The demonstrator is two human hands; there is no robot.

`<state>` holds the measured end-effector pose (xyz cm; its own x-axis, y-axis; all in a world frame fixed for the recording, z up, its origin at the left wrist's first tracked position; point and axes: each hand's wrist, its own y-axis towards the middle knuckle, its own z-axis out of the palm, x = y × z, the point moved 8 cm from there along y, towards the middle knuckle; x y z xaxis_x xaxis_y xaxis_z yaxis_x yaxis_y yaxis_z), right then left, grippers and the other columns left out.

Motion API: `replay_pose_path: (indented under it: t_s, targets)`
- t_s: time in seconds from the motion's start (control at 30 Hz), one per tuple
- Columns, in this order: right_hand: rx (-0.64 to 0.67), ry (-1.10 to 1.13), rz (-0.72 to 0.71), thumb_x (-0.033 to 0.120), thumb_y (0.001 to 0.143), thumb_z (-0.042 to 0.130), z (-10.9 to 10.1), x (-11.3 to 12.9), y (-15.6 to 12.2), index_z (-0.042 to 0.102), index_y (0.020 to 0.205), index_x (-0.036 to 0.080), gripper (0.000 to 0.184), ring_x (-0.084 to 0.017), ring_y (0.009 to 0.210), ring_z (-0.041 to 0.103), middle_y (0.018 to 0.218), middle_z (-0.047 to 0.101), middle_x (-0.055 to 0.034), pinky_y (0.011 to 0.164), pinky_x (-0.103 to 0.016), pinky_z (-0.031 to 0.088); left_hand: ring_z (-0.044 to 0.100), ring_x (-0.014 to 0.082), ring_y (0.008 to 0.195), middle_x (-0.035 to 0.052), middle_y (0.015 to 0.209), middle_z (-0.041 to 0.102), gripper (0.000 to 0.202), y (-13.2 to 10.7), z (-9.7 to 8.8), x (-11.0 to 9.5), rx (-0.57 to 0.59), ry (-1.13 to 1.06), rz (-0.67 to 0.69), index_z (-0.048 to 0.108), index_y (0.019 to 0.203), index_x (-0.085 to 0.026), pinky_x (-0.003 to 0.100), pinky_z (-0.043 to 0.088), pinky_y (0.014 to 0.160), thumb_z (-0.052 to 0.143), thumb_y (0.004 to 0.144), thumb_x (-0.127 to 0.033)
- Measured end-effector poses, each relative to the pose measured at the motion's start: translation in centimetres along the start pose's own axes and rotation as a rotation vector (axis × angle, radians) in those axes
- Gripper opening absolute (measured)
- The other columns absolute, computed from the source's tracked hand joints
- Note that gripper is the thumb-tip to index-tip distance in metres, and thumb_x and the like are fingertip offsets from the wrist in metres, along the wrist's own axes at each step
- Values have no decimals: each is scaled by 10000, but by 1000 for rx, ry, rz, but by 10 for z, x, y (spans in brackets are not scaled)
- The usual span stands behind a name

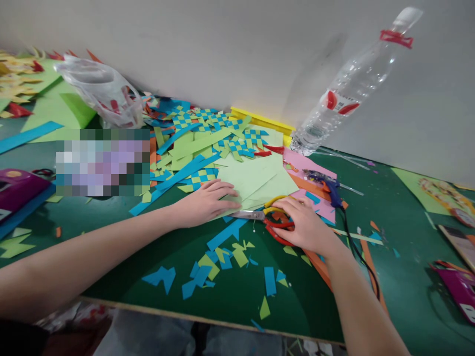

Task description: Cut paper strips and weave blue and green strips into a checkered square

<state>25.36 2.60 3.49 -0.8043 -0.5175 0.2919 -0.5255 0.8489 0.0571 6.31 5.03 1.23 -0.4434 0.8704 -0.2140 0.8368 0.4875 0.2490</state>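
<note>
My right hand (302, 220) grips scissors (249, 214) with red and yellow handles, their metal blades pointing left toward my other hand. Fingers stretched out, my left hand (208, 202) rests flat at the left edge of some pale green paper sheets (256, 178). The blade tips lie by the sheets' lower edge, close to my left fingertips; whether paper is between the blades I cannot tell. Behind my left hand are woven blue-and-green paper pieces (204, 177) and long blue strips (181, 173). Blue and green scraps (200, 277) are scattered in front of me.
A tall clear plastic bottle (349, 84) leans against the wall at the back right. A blue glue gun (334, 193) with a black cord lies right of the scissors. A plastic bag (104, 91) stands back left. Purple boxes (22, 195) sit at both sides. The table's front edge (208, 319) is near me.
</note>
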Motion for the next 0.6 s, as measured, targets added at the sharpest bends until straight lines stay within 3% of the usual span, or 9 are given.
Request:
replay_pose_path:
  t_s: [0.6]
  targets:
    - [-10, -42, -28, 408, 820, 639, 2, -3, -1, 556, 1186, 228, 416, -286, 1092, 592, 1213, 625, -102, 964, -472, 396, 373, 250, 1320, 66, 1349, 531, 318, 0, 0, 0, 31, 30, -18, 606, 1233, -270, 455, 307, 1093, 457, 962, -197]
